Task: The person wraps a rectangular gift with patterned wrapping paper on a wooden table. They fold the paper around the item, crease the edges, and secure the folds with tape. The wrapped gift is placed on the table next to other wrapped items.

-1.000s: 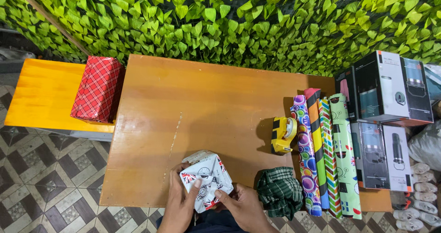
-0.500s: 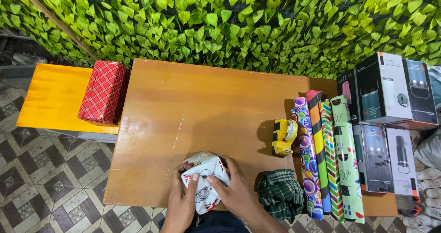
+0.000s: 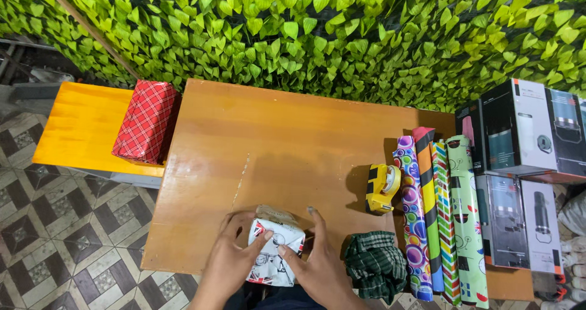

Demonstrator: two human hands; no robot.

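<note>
A small box partly wrapped in white patterned paper point(image 3: 274, 252) lies at the near edge of the brown wooden table point(image 3: 274, 145). Brown cardboard shows at its far end. My left hand point(image 3: 232, 258) presses the paper on the left side, thumb on top. My right hand point(image 3: 317, 264) holds the right side, fingers spread over the paper. Both hands grip the box between them.
A yellow tape dispenser point(image 3: 381, 188) and a green checked cloth point(image 3: 375, 264) lie to the right. Several rolls of wrapping paper point(image 3: 442, 212) and product boxes point(image 3: 525, 133) fill the right end. A red plaid wrapped box point(image 3: 146, 120) sits on a yellow bench point(image 3: 79, 127). A leafy green wall point(image 3: 305, 29) stands behind.
The view has shifted slightly. My right hand moved from under the box to its right side, and both hands keep folding the paper onto it.
</note>
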